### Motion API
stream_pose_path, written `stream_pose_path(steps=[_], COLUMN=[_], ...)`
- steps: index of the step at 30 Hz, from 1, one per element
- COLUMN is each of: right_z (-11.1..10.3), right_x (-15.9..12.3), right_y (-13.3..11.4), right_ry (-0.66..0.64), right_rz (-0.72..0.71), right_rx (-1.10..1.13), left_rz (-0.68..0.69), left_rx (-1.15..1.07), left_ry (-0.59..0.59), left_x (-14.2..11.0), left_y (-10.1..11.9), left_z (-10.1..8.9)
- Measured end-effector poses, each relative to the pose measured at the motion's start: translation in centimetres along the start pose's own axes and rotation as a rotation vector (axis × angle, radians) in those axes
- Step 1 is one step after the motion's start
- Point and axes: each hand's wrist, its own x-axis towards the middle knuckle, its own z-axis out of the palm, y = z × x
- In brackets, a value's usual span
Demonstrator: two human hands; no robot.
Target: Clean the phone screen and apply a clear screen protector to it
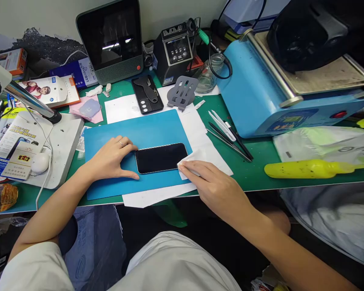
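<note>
A smartphone (161, 158) with a dark screen lies face up on a blue mat (109, 188). At its left end is my left hand (113, 157), thumb and fingers apart, fingertips at or close to the phone's edge. My right hand (214, 186) pinches a white wipe (182, 173) at the phone's lower right corner. Part of the wipe is hidden under the fingers. White paper (210, 155) sticks out from under the mat on the right and along the front edge.
Tweezers (230, 143) and other slim tools lie right of the mat. Beyond them stand a blue machine (248, 93) and a yellow bottle (300, 169) on its side. Behind are a phone in a black case (145, 106), a grey stand (182, 92), a glass jar (208, 76) and a screen device (112, 40).
</note>
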Motion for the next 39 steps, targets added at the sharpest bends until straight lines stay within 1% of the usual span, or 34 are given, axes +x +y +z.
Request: stream_pose_path(steps=[3,7,10,15,18,21,26,28,31,33,35,39], right_z=[0.1,0.7,1.3,2.5,2.8,2.3,0.6,0.3,0.4,0.5,0.6,1.0], right_x=[-0.2,0.7,2.1,4.9,5.4,4.7,2.1,1.4,1.3,1.8,2.7,5.0], right_y=[0.5,0.0,-1.5,-4.6,-5.2,-4.1,0.0,1.6,3.3,3.8,3.8,2.1], right_ry=[-0.014,-0.018,-0.011,0.047,0.027,0.005,-0.041,-0.053,-0.051,-0.057,-0.072,-0.072], right_rz=[-0.019,-0.031,-0.082,-0.153,-0.150,-0.136,-0.096,-0.128,-0.246,-0.317,-0.364,-0.432], right_rx=[0.029,0.113,0.114,0.086,0.113,0.159,0.191,0.206,0.230,0.238,0.242,0.225], left_rz=[0.001,-0.017,-0.018,-0.015,-0.019,-0.022,-0.026,-0.026,-0.022,-0.020,-0.020,-0.021], left_rx=[-0.001,0.005,0.017,0.038,0.023,-0.003,-0.004,0.010,0.015,0.015,0.019,0.023], left_ry=[0.010,0.021,0.033,0.040,0.035,0.034,0.010,0.003,0.001,0.000,-0.003,-0.007], left_x=[0.1,0.3,0.4,0.3,0.2,0.1,0.2,0.3,0.3,0.3,0.4,0.5], left_y=[0.0,0.1,0.1,0.1,0.1,0.0,0.2,0.3,0.4,0.4,0.5,0.5], left_z=[0.2,0.6,0.8,0.9,0.9,0.8,0.6,0.6,0.6,0.7,0.7,0.8])
